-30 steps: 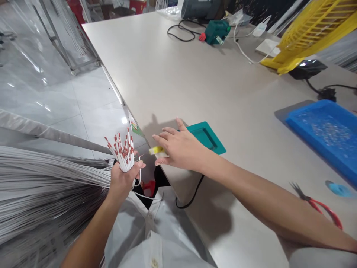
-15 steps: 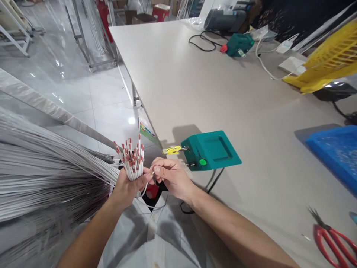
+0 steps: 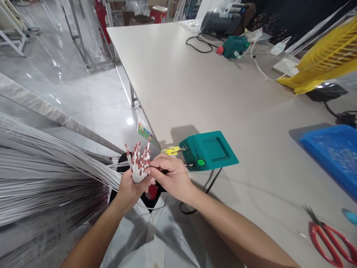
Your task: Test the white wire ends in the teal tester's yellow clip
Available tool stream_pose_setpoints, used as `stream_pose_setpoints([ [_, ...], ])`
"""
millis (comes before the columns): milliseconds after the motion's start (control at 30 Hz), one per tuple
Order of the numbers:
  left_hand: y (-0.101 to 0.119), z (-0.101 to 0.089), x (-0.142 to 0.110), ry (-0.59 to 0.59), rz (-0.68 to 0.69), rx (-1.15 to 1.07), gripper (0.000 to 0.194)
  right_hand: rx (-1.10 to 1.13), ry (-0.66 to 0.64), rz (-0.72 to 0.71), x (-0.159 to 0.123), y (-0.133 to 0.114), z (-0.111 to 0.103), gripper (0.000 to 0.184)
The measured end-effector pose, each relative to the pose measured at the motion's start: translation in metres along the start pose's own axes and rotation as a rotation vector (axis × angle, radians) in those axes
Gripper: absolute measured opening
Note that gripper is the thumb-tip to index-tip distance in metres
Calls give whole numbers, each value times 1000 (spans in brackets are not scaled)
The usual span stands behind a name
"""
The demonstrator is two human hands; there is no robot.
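My left hand (image 3: pixel 129 188) is closed around a bundle of thin white wires (image 3: pixel 138 162) with red-tipped ends pointing up; their long lengths (image 3: pixel 50 167) fan out to the left. My right hand (image 3: pixel 170 176) is closed, its fingertips pinching at the wires on the right side of the bundle. Just beyond the hands, a small teal box (image 3: pixel 210 150) with a green button and a yellow clip (image 3: pixel 171 150) at its left side sits near the table's (image 3: pixel 195 85) front edge.
Red-handled scissors (image 3: pixel 330 240) lie at the lower right. A blue tray (image 3: pixel 333 154) stands at the right, a yellow basket (image 3: pixel 320 59) behind it. A second teal device (image 3: pixel 234 46), black cables and a dark machine sit at the far end. Tiled floor and metal racks are left.
My right hand left the yellow clip at the teal box, came back to the bundle and now pinches at its wires. The camera view shifted, and the bundle rose slightly toward the box.
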State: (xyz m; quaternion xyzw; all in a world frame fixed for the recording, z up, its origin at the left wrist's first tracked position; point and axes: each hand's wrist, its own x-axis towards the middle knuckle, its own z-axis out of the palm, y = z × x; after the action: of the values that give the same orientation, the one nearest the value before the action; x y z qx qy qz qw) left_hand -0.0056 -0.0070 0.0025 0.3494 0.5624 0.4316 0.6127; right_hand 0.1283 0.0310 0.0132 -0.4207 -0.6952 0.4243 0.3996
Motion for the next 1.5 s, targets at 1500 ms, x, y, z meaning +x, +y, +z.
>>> stream_pose_setpoints([
  [1500,-6,-4,-2,107,40,65,20,-4,71,-54,-2,12,-17,14],
])
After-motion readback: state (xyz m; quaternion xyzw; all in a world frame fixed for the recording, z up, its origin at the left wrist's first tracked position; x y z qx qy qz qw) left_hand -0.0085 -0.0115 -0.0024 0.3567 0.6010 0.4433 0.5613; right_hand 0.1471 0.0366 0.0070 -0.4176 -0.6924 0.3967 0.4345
